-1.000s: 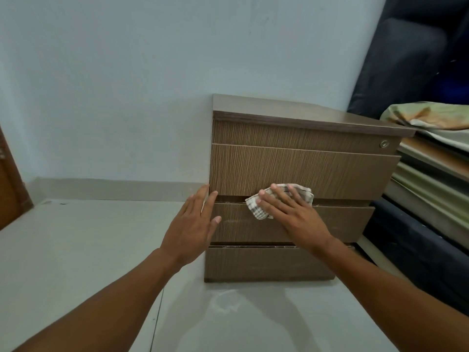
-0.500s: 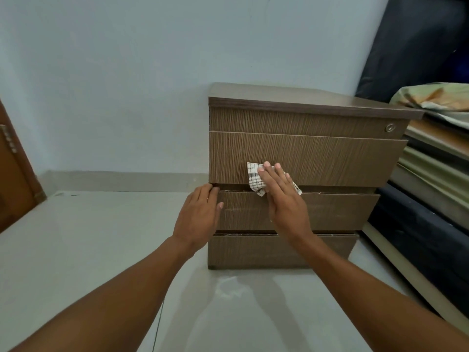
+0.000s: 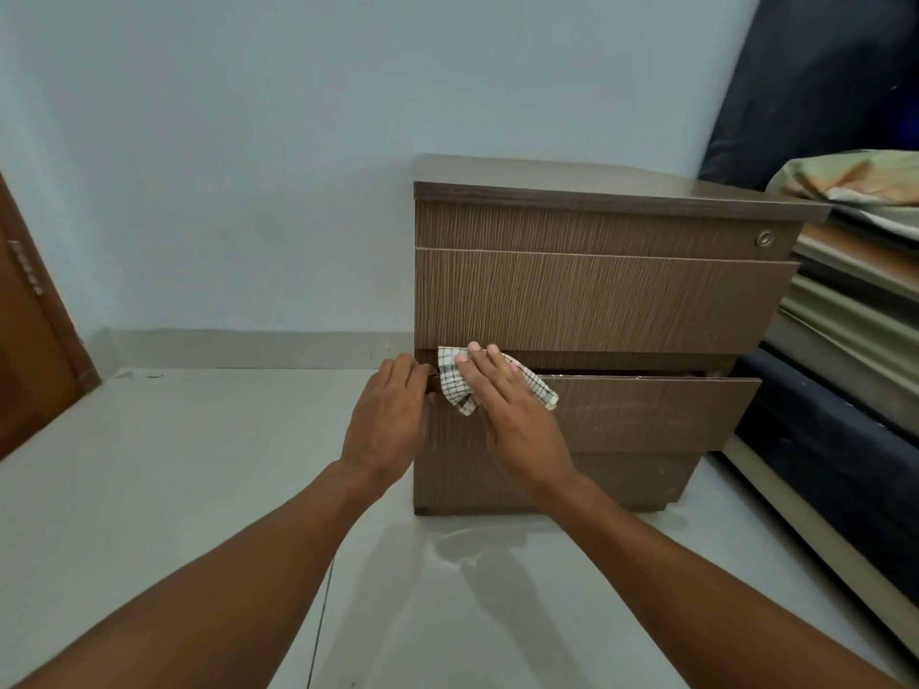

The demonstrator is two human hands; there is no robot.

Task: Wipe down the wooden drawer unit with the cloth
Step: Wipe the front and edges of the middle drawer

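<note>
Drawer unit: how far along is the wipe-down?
Nothing shows clearly as done. In hand: right hand presses the checked cloth on the pulled-out middle drawer's top-left edge; left hand grips its corner. Left: dusty smears on that front, the rest of the drawer unit.

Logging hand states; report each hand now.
Left hand: fingers curled over the pulled-out brown wooden drawer front.
Right hand: open, flat on the checked white cloth.

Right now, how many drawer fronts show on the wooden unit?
4: narrow top front with the lock, tall second front, third front pulled out under the cloth, bottom front partly hidden by it.
</note>
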